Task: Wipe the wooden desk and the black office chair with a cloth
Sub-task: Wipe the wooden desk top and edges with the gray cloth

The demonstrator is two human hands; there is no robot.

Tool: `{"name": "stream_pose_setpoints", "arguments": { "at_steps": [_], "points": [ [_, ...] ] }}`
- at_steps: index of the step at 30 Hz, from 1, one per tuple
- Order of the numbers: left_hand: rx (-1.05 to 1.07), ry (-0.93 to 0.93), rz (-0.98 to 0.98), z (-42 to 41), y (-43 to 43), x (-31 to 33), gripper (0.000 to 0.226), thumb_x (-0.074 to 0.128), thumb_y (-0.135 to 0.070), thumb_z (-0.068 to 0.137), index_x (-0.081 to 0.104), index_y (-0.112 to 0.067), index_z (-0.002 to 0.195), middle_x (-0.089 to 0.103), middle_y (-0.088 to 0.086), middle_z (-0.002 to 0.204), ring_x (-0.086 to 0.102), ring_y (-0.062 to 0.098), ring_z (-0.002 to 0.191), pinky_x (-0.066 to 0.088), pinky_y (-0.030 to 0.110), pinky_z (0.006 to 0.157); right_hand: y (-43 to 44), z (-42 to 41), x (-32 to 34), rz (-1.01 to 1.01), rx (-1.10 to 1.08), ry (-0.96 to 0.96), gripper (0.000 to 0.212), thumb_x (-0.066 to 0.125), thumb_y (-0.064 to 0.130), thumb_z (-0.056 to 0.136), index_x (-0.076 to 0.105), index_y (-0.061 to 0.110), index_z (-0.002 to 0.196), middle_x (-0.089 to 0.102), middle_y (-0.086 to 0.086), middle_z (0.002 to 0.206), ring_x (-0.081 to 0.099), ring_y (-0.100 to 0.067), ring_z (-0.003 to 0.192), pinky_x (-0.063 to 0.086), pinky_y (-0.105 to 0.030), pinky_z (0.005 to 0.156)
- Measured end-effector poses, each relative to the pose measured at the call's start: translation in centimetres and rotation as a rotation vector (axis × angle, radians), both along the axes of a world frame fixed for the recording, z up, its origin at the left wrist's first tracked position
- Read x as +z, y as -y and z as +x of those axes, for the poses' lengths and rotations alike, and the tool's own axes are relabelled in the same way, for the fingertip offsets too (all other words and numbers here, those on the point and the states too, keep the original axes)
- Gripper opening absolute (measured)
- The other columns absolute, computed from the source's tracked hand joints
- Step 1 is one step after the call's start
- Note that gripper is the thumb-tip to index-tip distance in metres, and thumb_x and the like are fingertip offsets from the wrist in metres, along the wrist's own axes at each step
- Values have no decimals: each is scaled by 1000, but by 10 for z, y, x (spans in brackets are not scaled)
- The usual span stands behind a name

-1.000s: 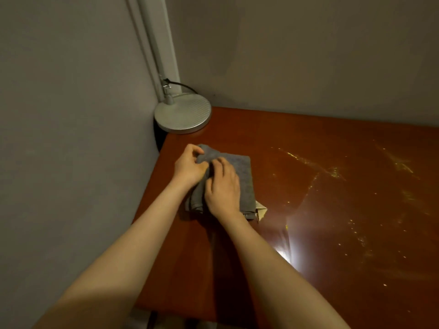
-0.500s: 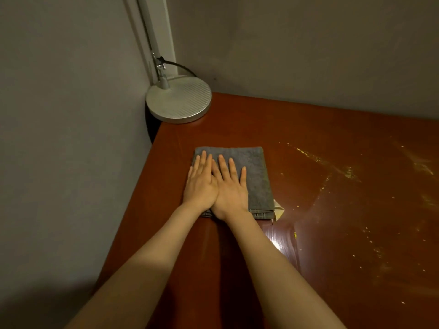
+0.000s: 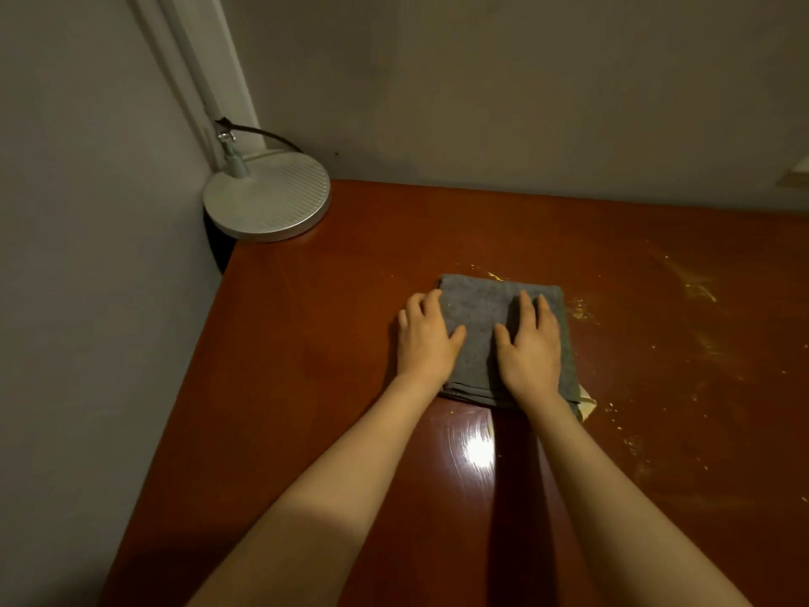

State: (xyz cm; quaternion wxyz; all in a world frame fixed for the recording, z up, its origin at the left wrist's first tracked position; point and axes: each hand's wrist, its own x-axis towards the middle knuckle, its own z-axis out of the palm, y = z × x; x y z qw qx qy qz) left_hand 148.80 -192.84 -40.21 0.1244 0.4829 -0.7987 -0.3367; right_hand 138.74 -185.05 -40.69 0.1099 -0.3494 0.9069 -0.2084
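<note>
A folded grey cloth (image 3: pixel 481 317) lies flat on the reddish-brown wooden desk (image 3: pixel 332 326). My left hand (image 3: pixel 424 339) presses down on the cloth's left edge with its fingers spread. My right hand (image 3: pixel 532 348) lies flat on the cloth's right half, fingers straight. A pale tag or corner (image 3: pixel 586 403) pokes out from under the cloth at its near right corner. The black office chair is out of view.
A silver round lamp base (image 3: pixel 267 203) with its arm and a black cable stands in the desk's far left corner against the walls. Yellowish dust streaks (image 3: pixel 700 291) and specks cover the desk's right side. A bright reflection (image 3: pixel 479 449) shines near my wrists.
My hands went from bunching the cloth to pressing it flat. They have since spread apart, and the cloth has slid to the right, away from the lamp, towards the dust streaks.
</note>
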Motion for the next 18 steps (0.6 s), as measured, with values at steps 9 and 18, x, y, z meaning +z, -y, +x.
{"name": "stream_pose_setpoints", "arguments": {
  "at_steps": [9, 18],
  "points": [
    [-24, -213, 8, -8, -13, 29, 36, 58, 1, 82, 49, -19, 110, 54, 4, 108, 56, 22, 98, 47, 37, 77, 4, -7, 17, 139, -309, 59, 68, 64, 41, 86, 35, 3, 135, 41, -20, 133, 41, -38, 121, 39, -47, 94],
    [210, -499, 204, 53, 51, 72, 37, 63, 10, 72, 52, -18, 93, 57, 3, 85, 51, 13, 70, 40, 19, 60, 57, 57, 54, -74, -20, -150, 28, 48, 13, 87, 53, 6, 113, 55, -13, 117, 50, -33, 109, 39, -42, 86]
  ]
}}
